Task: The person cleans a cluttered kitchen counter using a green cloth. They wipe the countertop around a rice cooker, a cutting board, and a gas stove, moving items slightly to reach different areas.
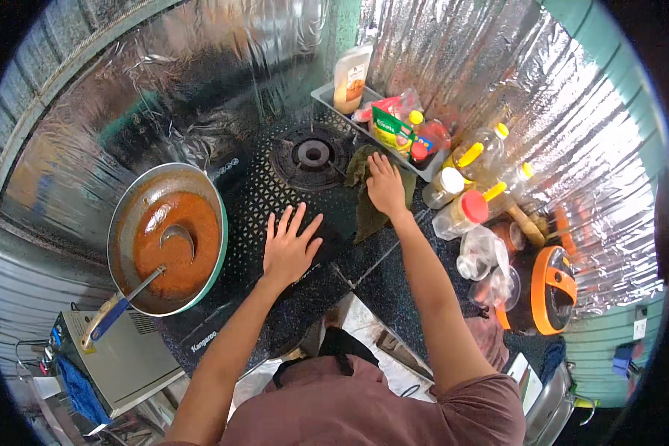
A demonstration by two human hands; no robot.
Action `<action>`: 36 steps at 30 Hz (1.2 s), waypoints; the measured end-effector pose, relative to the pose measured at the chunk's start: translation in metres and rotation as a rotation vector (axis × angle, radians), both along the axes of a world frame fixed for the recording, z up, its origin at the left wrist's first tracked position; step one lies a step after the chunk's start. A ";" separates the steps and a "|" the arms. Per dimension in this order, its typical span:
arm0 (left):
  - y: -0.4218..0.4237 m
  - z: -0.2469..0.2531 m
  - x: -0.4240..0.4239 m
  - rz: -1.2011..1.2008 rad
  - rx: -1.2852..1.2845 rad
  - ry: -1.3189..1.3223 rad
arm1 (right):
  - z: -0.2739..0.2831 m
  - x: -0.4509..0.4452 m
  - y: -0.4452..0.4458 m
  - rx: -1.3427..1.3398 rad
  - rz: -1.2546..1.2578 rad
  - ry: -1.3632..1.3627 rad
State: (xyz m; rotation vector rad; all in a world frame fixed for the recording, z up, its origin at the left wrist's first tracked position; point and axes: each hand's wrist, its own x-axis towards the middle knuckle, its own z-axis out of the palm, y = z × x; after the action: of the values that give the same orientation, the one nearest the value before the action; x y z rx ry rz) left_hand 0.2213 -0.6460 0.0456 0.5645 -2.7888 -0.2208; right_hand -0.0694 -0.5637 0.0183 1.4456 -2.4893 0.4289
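Observation:
My left hand (pixel 290 248) is palm-down with its fingers spread over the black glass top of a gas stove (pixel 245 245), holding nothing. Farther right, my right hand (pixel 386 187) lies palm-down on a dark green cloth (pixel 371 214). The palm's underside is hidden, so I cannot tell whether the fingers grip the cloth. Just beyond my hands is a black burner (pixel 314 153) with a round metal centre. To the left stands a wide pan (pixel 223 262) of reddish-brown sauce (pixel 170 273), with a metal ladle (pixel 181 240) dipped in it.
Behind the cloth, a grey tray (pixel 326 96) holds seasoning packets and bottles. Several jars, such as a red-lidded one (pixel 463 214), and oil bottles line the foil-covered wall (pixel 451 61). A black-and-orange pot (pixel 546 290) stands at right. A metal appliance (pixel 117 357) sits below the pan's handle.

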 end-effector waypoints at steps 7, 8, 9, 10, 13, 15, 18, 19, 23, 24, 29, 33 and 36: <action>0.002 0.013 -0.001 0.022 0.023 -0.048 | -0.001 -0.080 -0.070 -0.117 0.327 -0.296; 0.003 0.014 -0.003 0.023 0.031 -0.053 | 0.000 -0.093 -0.075 -0.159 0.396 -0.339; 0.003 0.014 -0.004 0.028 0.040 -0.072 | 0.004 -0.106 -0.080 -0.112 0.455 -0.338; 0.003 0.016 -0.004 0.038 0.041 -0.096 | 0.011 -0.111 -0.088 -0.093 0.471 -0.384; 0.002 0.021 -0.006 0.048 0.051 -0.143 | 0.018 -0.126 -0.115 -0.086 0.577 -0.368; 0.002 0.022 -0.008 0.048 0.057 -0.153 | 0.018 -0.135 -0.142 -0.151 0.680 -0.301; 0.002 0.023 -0.008 0.046 0.068 -0.155 | 0.022 -0.135 -0.180 -0.249 0.784 -0.292; 0.001 0.023 -0.009 0.050 0.071 -0.161 | 0.027 -0.132 -0.192 -0.168 0.749 -0.284; 0.002 0.024 -0.011 0.062 0.088 -0.171 | 0.030 -0.117 -0.240 0.022 0.665 -0.285; 0.001 0.025 -0.010 0.065 0.085 -0.193 | 0.031 -0.107 -0.257 0.076 0.657 -0.306; 0.002 0.025 -0.009 0.080 0.068 -0.197 | 0.044 -0.085 -0.296 0.147 0.701 -0.362; 0.003 0.020 -0.008 0.071 0.047 -0.197 | 0.041 -0.050 -0.325 0.269 0.781 -0.401; 0.003 0.019 -0.011 0.043 0.024 -0.170 | 0.021 -0.013 -0.341 0.252 0.872 -0.381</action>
State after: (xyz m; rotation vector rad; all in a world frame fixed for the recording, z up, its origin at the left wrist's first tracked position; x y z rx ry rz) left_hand 0.2098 -0.6435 0.0645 0.6783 -2.9373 -0.2062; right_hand -0.0828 -0.9051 0.0392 2.7581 -2.0614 0.5846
